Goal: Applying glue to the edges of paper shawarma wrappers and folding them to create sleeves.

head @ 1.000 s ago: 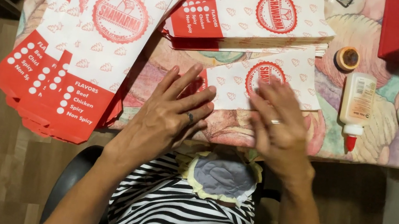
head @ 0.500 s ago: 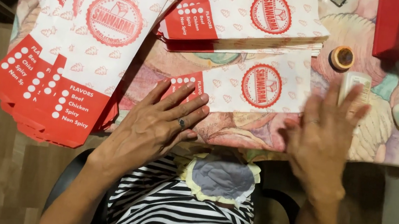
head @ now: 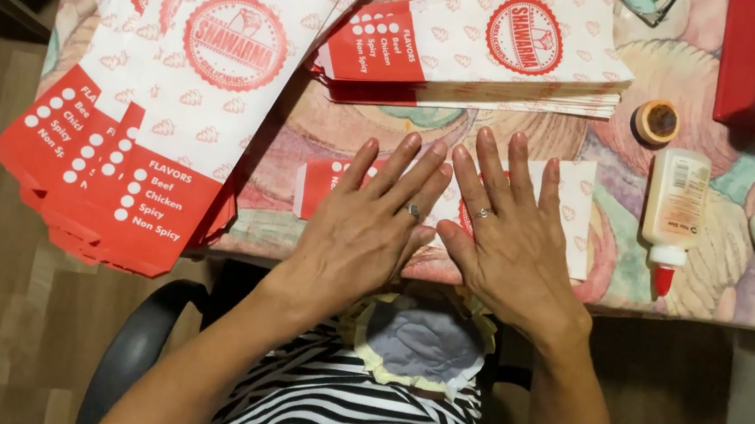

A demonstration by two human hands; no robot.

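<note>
While pressed, bag (head: 577, 212) lies crosswise

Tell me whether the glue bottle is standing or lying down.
Lying down. The glue bottle rests flat on the table, its red nozzle pointing toward the table's near edge.

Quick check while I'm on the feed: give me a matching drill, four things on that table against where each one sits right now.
Things:
1. glue bottle
2. tape roll
3. paper bag
4. overhanging bag pile

Places:
A. under both flat hands
B. table's left edge, ends hanging off
C. right of the right hand, red tip toward the person
D. just above the glue bottle

Pairs: 1-C, 2-D, 3-A, 4-B. The left hand lies beside the right.
</note>
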